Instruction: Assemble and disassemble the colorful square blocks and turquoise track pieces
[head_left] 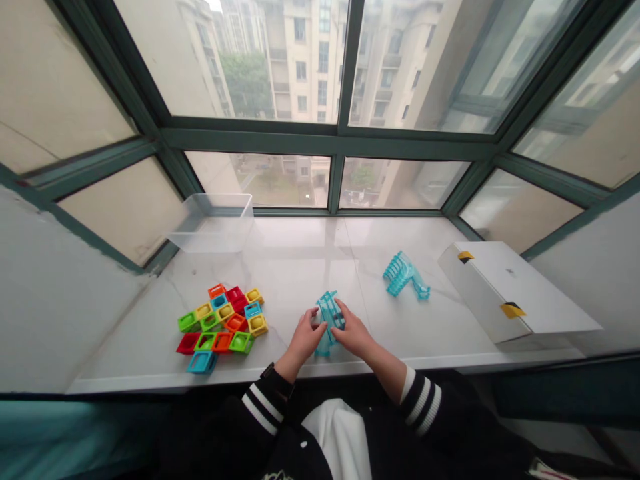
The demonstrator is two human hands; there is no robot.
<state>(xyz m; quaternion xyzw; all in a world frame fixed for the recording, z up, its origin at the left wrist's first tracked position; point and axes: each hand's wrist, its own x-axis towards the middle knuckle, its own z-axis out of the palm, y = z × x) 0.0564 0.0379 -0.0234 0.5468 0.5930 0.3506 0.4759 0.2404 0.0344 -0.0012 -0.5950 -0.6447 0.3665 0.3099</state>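
Note:
In front of me on the white marble sill (295, 267), a clear light-blue plastic toy piece (327, 307) with ribs and slots lies between my hands. My left hand (303, 337) has its thumb and fingers closed on the piece's left side. From the right, my right hand (354, 332) grips it too, thumb toward the near end. My fingers hide part of the piece. Farther right, more clear blue plastic pieces (399, 273), one ribbed and curved, lie on the sill, apart from my hands.
Several colourful plastic blocks (225, 312) lie clustered on the left. Behind them stands a clear plastic bin (213, 241). A white box (520, 287) with yellow-and-black tabs sits at the right. Green window frames (300, 141) enclose the sill's back and sides.

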